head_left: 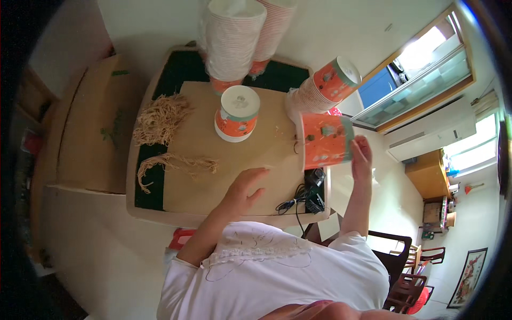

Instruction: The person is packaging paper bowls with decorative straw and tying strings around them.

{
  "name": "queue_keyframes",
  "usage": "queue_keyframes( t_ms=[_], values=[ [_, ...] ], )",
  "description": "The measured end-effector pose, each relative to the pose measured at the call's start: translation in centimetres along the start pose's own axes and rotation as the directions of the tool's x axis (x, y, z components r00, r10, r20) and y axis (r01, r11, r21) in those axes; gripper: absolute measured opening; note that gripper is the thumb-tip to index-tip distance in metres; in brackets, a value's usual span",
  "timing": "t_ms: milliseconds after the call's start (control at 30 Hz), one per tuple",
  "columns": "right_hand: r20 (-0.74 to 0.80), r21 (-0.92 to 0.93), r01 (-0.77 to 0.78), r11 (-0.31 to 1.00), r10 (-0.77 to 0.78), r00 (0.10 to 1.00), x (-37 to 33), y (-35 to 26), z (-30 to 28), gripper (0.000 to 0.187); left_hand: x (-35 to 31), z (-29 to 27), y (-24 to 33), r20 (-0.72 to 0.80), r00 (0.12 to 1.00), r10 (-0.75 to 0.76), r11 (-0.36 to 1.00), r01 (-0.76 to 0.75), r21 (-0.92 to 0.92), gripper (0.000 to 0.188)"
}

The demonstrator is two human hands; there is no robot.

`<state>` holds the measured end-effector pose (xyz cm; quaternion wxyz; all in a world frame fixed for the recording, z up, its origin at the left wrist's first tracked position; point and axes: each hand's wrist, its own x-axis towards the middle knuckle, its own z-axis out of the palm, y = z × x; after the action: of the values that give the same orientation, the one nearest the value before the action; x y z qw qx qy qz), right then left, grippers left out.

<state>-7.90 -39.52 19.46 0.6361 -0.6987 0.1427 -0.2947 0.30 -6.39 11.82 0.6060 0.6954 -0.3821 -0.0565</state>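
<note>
My right hand (361,152) grips an orange patterned paper bucket (322,143) by its green-banded end, holding it sideways above the right part of the table. Over the near middle of the table, my left hand (244,191) is empty, with thumb and fingers apart. Beyond it, an orange paper bucket (240,125) stands upside down on the brown cardboard sheet (197,186), its pale base facing up. Behind the held bucket, a tilted stack of nested paper buckets (320,88) rests at the table's right side.
Tall stacks of paper buckets (234,40) in clear plastic stand at the back. A heap of tan paper strands (162,120) and a loose strand bundle (178,162) lie left. Black cable (290,205) and a small black device (316,177) sit near right. A cardboard box (98,133) stands left.
</note>
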Motion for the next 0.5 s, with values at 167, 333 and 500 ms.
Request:
queue_keyframes(
  t_ms=[167, 333, 500],
  values=[
    [0.002, -0.480, 0.259, 0.838, -0.294, 0.956, 5.4, -5.2, -2.7, 0.009, -1.0, 0.6, -2.3, 0.039, 0.999, 0.027, 0.999, -0.027, 0.016, 0.027],
    [0.031, -0.679, 0.282, 0.678, -0.358, 0.933, 12.3, -7.8, -4.2, 0.008, -3.2, -1.9, -3.0, 0.055, 0.974, -0.220, 0.975, 0.219, 0.025, 0.021],
    [0.130, -0.724, 0.355, 0.592, -0.389, 0.912, 17.9, -8.0, -4.5, 0.011, -5.7, -2.5, -4.5, -0.027, 0.939, -0.343, 0.939, 0.342, -0.040, 0.016]
  ],
)
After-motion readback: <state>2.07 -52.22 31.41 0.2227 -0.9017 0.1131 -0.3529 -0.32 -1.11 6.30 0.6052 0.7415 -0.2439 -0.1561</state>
